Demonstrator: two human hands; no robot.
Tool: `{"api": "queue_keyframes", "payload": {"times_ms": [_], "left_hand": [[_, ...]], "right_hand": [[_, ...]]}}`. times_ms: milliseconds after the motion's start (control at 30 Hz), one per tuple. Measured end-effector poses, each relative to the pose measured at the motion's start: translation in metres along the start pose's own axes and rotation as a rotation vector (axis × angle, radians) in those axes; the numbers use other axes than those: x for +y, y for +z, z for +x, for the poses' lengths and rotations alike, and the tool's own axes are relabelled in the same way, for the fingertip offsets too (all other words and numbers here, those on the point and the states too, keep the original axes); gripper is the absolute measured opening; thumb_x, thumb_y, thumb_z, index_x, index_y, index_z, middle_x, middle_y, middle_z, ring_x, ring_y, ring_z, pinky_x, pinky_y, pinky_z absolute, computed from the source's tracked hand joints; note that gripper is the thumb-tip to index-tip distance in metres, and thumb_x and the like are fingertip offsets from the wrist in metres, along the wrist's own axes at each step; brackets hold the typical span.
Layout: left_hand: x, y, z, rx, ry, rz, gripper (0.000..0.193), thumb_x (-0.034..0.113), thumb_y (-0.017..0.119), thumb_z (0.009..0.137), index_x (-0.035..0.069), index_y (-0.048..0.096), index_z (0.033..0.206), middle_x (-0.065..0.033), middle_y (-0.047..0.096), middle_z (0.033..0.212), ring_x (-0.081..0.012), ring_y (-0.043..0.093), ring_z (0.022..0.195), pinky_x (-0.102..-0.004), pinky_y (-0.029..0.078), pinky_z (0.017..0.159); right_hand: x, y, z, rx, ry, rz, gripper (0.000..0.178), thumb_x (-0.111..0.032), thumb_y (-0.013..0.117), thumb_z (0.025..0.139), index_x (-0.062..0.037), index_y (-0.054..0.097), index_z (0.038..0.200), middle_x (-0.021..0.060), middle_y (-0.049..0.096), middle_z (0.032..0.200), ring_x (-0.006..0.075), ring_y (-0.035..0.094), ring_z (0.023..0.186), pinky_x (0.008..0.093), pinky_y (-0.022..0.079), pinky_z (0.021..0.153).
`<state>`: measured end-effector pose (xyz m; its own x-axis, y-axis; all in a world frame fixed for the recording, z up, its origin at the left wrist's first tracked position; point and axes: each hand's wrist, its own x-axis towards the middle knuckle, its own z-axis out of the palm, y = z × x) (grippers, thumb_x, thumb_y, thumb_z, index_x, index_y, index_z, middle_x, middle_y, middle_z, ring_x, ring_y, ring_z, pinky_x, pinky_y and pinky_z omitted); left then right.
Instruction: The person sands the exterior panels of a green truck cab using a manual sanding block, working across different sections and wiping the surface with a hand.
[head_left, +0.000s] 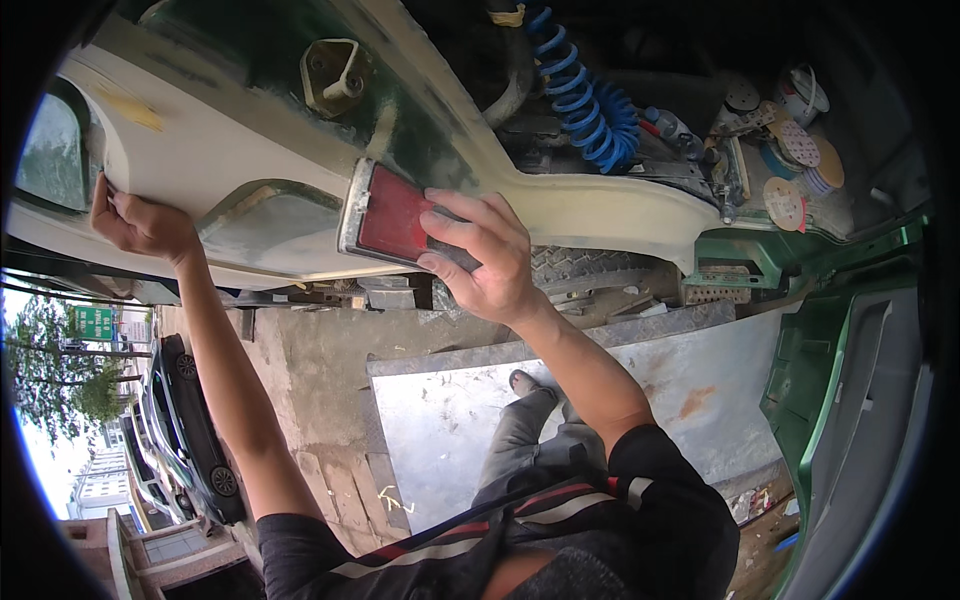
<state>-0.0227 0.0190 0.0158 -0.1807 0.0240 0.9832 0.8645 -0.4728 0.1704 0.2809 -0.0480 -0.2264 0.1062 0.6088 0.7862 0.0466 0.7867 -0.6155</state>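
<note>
My right hand [480, 250] grips a red sanding block [392, 216] with a pale, worn strip along its far end. Fingers lie over its top and the thumb is at its near side. The block is beside the vehicle's body panel [270, 150], which is partly cream and partly green with smoothed patches; whether the block touches it I cannot tell. Farther left, my left hand [145, 228] is curled at the rim of the window opening [92, 150], with the fingertips partly hidden there.
A coiled blue air hose [590, 110] hangs inside the doorway. Round sanding discs [785, 203] and a white bucket [805, 95] sit at the far right. An open green door [815, 380] stands at the right. Below lies a pale metal sheet [680, 370]; parked cars [185, 430] are at left.
</note>
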Motion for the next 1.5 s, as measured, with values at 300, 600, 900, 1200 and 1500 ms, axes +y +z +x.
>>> {"api": "queue_keyframes", "payload": {"times_ms": [300, 600, 900, 1200, 1500], "left_hand": [[0.0, 0.001, -0.001, -0.009, 0.028, 0.041, 0.041, 0.02, 0.047, 0.1, -0.01, 0.062, 0.124, -0.019, 0.06, 0.125, -0.0286, 0.064, 0.11, -0.038, 0.052, 0.098], [-0.007, 0.0, 0.002, -0.021, 0.075, 0.075, 0.04, 0.019, 0.046, 0.1, -0.009, 0.061, 0.125, -0.0191, 0.06, 0.126, -0.0278, 0.065, 0.11, -0.0387, 0.054, 0.097], [-0.003, -0.001, 0.001, -0.01, 0.009, 0.037, 0.042, 0.023, 0.048, 0.099, -0.008, 0.064, 0.122, -0.0184, 0.059, 0.121, -0.028, 0.063, 0.11, -0.0388, 0.051, 0.098], [0.004, -0.022, -0.009, -0.231, -0.048, 0.027, 0.054, 0.027, 0.052, 0.102, -0.007, 0.049, 0.144, -0.0252, 0.047, 0.144, -0.0341, 0.049, 0.134, -0.0418, 0.038, 0.115], [0.108, -0.059, -0.228, -0.754, 0.454, 0.144, 0.071, 0.014, 0.075, 0.087, 0.007, 0.049, 0.153, -0.0311, 0.023, 0.166, -0.0489, 0.022, 0.156, -0.0629, 0.02, 0.125]], "right_hand": [[0.007, -0.002, 0.004, 0.011, -0.007, 0.038, 0.041, -0.01, 0.087, 0.075, -0.0097, 0.073, 0.113, 0.0133, 0.071, 0.126, 0.0332, 0.066, 0.101, 0.0412, 0.053, 0.085], [0.031, -0.005, -0.058, 0.019, 0.096, 0.029, 0.037, -0.009, 0.085, 0.077, -0.0078, 0.072, 0.112, 0.0157, 0.071, 0.125, 0.0354, 0.067, 0.105, 0.0438, 0.054, 0.089], [0.074, -0.016, -0.139, -0.027, 0.216, -0.052, 0.04, -0.007, 0.082, 0.081, -0.0067, 0.068, 0.119, 0.0158, 0.069, 0.129, 0.0373, 0.065, 0.112, 0.0445, 0.051, 0.097], [0.06, -0.102, -0.291, -0.333, 0.657, -0.228, 0.039, -0.017, 0.08, 0.087, -0.0095, 0.067, 0.124, 0.0122, 0.071, 0.125, 0.0338, 0.065, 0.116, 0.044, 0.05, 0.1], [0.007, -0.27, -0.506, 0.128, 1.634, -0.138, 0.046, -0.005, 0.075, 0.086, -0.0054, 0.065, 0.131, 0.0081, 0.072, 0.113, 0.0218, 0.068, 0.101, 0.0357, 0.055, 0.09]]}}
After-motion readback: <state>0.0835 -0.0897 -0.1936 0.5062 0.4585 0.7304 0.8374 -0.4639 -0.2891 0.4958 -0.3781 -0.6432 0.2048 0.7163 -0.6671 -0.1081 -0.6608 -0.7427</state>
